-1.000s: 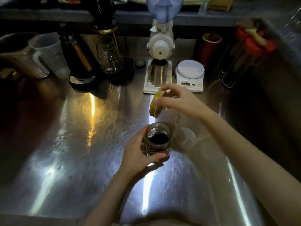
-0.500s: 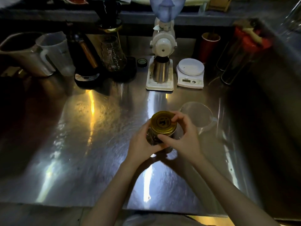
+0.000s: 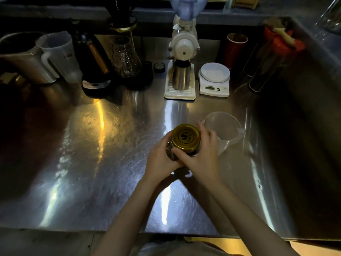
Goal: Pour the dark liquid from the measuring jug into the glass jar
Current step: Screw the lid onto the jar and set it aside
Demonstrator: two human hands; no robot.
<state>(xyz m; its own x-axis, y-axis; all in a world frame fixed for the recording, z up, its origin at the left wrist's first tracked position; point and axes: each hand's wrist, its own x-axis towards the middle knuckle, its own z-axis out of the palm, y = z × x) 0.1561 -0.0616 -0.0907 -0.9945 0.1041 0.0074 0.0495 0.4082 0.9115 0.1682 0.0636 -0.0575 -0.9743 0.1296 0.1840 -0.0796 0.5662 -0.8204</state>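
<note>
The glass jar (image 3: 170, 153) stands on the steel counter (image 3: 110, 154) in the middle of the view, capped by a gold lid (image 3: 185, 138) with a dark emblem. My left hand (image 3: 160, 157) wraps the jar's left side. My right hand (image 3: 201, 154) grips the lid's rim from the right and front, thumb across the near edge. The jar's contents are hidden under the lid and hands. The clear plastic measuring jug (image 3: 224, 130) stands upright just right of the jar, behind my right hand, and looks empty.
Along the back stand a white coffee grinder (image 3: 184, 47) with a steel cup (image 3: 181, 75), a white scale (image 3: 215, 78), a red cup (image 3: 236, 48), a glass server (image 3: 125, 58), a black kettle (image 3: 94, 60), a plastic jug (image 3: 59, 54) and a steel pitcher (image 3: 20, 58). A dark sink (image 3: 299, 126) lies at right.
One second ago my right hand held the gold lid above the open jar of dark liquid. The lid came down onto the jar, and my right hand now grips its rim.
</note>
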